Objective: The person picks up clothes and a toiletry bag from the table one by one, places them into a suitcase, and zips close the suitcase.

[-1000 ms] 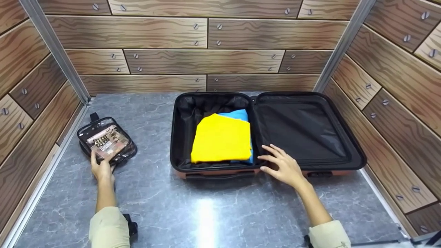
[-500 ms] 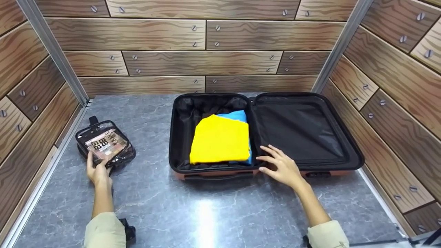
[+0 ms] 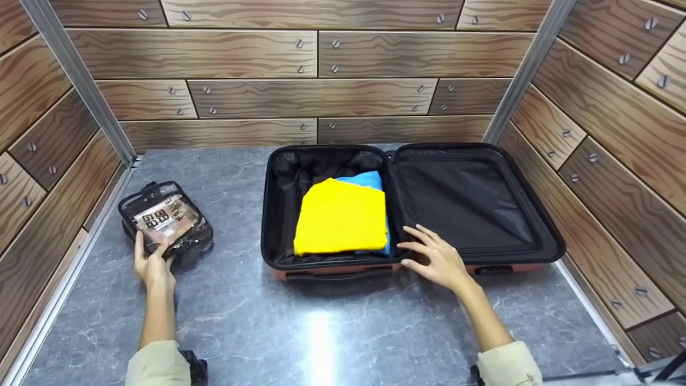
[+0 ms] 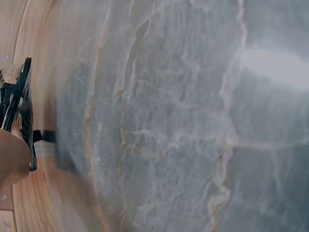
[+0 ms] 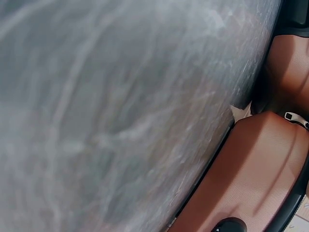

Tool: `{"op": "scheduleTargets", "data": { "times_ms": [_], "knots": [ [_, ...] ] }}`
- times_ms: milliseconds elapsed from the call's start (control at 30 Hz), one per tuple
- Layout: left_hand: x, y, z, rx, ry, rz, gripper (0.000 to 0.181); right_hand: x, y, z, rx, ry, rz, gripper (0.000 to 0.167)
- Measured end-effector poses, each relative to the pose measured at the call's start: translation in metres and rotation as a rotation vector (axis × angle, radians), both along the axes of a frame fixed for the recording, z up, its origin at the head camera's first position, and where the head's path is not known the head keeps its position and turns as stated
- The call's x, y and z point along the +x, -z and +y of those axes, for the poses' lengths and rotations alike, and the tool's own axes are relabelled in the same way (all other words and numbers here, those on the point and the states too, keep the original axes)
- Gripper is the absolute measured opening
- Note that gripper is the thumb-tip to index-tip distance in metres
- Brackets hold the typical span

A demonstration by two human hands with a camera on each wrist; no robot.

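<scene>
At the left, my left hand (image 3: 156, 268) grips the near edge of a clear cosmetic bag (image 3: 188, 238) with black trim. Through its transparent top a printed makeup palette (image 3: 166, 217) shows. The left wrist view catches only part of that hand (image 4: 13, 157) and the bag's dark edge (image 4: 23, 96). My right hand (image 3: 442, 262), fingers spread and loosely bent, is over the front of an open suitcase (image 3: 332, 264), near where its halves meet; whether it touches is unclear. A folded yellow cloth (image 3: 340, 217) lies in the left half, partly covering a blue cloth (image 3: 370, 179).
The suitcase's right half, with a black zipped lining (image 3: 461, 198), lies flat against the right side. Wood-patterned walls (image 3: 252, 96) enclose the grey marbled surface (image 3: 236, 332) on three sides. The right wrist view shows the suitcase's brown-orange shell (image 5: 241, 164).
The cosmetic bag has tilted slightly in my left hand, and its black strap no longer stands up at the back. My right hand stays in place by the suitcase.
</scene>
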State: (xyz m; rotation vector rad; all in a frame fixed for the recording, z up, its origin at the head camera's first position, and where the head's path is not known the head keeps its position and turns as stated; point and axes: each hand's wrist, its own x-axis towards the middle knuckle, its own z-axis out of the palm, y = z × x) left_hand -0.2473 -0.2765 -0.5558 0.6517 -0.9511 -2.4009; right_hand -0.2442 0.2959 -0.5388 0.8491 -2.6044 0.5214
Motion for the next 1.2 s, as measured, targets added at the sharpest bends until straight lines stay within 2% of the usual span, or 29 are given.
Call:
{"op": "scheduleTargets", "data": {
  "times_ms": [367,633,933,1200],
  "knots": [
    [0.005,-0.021,0.018,-0.114,0.038,0.045,0.07,-0.001,0.001,-0.001,-0.001,-0.008,0.014,0.035],
    [0.01,-0.037,0.032,-0.081,0.078,0.108,0.073,-0.001,0.002,0.0,0.0,-0.009,0.031,0.035],
    [0.016,-0.051,0.045,-0.113,0.125,0.136,0.072,-0.001,0.0,-0.001,0.002,-0.001,0.007,0.035],
    [0.019,-0.059,0.059,-0.143,0.16,0.166,0.069,-0.002,0.002,-0.001,-0.001,-0.01,0.03,0.035]
  ]
}}
